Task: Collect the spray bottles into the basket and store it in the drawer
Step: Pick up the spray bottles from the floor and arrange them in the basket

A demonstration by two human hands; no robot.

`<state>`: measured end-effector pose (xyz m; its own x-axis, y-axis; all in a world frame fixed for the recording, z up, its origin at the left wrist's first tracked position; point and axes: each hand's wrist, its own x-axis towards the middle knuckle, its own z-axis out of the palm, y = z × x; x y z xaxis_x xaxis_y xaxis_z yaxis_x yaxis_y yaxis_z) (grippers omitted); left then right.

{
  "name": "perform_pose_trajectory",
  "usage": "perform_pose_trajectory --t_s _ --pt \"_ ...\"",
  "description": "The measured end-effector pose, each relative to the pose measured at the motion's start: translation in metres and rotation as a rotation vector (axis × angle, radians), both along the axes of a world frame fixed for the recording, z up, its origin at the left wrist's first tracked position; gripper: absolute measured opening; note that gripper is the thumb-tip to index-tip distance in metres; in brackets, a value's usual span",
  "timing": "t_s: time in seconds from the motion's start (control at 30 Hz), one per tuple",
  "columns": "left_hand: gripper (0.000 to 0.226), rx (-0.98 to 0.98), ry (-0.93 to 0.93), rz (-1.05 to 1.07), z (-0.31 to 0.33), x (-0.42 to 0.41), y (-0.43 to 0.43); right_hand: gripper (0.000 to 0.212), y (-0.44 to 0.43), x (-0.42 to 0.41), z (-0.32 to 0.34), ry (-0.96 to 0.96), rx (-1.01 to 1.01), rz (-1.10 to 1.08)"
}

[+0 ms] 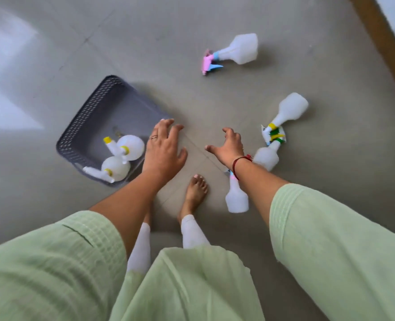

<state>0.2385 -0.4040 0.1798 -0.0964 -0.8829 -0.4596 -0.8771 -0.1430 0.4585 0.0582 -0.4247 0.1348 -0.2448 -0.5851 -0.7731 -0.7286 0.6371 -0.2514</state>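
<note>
Two white spray bottles with yellow collars (122, 158) are seen lying inside the grey basket (85, 126), which is set on the grey floor (145, 42) just left of the left hand (163, 149). That hand is spread open, palm down, empty, with a ring worn on one finger; whether the basket's rim is touched cannot be told. The right hand (229, 144) is held open and empty too, fingers curled. Just right of it two bottles (282, 126) are laid nozzle to nozzle; another bottle (237, 198) is partly hidden under the right wrist. A pink-nozzled bottle (236, 50) is lying well beyond both hands. A bare foot (195, 191) is placed between the arms.
</note>
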Motion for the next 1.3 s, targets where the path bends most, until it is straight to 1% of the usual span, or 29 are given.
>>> perform_pose_trajectory --t_s 0.13,0.2,0.23,0.33,0.43,0.53,0.7,0.87,1.0,1.07,1.17,1.23,1.3 --pt "0.05 0.147 -0.041 -0.21 0.002 -0.052 0.005 0.063 0.025 -0.077 0.013 0.129 0.088 -0.083" --pt "0.048 0.19 -0.047 -0.309 -0.004 -0.077 0.01 0.056 0.046 -0.11 0.011 0.158 0.126 -0.19" --pt "0.048 0.204 -0.053 -0.342 -0.008 -0.087 0.012 0.056 0.057 -0.12 0.009 0.152 0.14 -0.252" --pt "0.05 0.273 -0.072 -0.405 -0.029 -0.116 0.02 0.065 0.091 -0.143 -0.006 0.107 0.201 -0.39" --pt "0.051 0.324 -0.093 -0.495 -0.056 -0.135 0.03 0.065 0.119 -0.147 -0.029 0.095 0.252 -0.392" --pt "0.052 0.341 -0.093 -0.535 -0.088 -0.148 0.038 0.064 0.14 -0.144 -0.061 0.1 0.241 -0.34" --pt "0.052 0.364 -0.088 -0.557 -0.14 -0.156 0.048 0.074 0.159 -0.14 -0.117 0.192 0.245 -0.23" --pt "0.052 0.402 -0.109 -0.584 -0.173 -0.149 0.051 0.085 0.176 -0.133 -0.162 0.286 0.335 -0.106" --pt "0.05 0.406 -0.116 -0.586 -0.192 -0.14 0.047 0.069 0.183 -0.126 -0.189 0.287 0.338 -0.136" --pt "0.05 0.414 -0.115 -0.563 -0.196 -0.135 0.043 0.063 0.181 -0.12 -0.192 0.291 0.309 -0.135" --pt "0.05 0.434 -0.1 -0.494 -0.189 -0.128 0.038 0.058 0.172 -0.109 -0.178 0.259 0.266 -0.122" --pt "0.049 0.455 -0.075 -0.388 -0.177 -0.128 0.035 0.056 0.162 -0.102 -0.161 0.214 0.23 -0.126" --pt "0.049 0.477 -0.057 -0.219 -0.157 -0.127 0.029 0.057 0.148 -0.094 -0.138 0.174 0.193 -0.096"
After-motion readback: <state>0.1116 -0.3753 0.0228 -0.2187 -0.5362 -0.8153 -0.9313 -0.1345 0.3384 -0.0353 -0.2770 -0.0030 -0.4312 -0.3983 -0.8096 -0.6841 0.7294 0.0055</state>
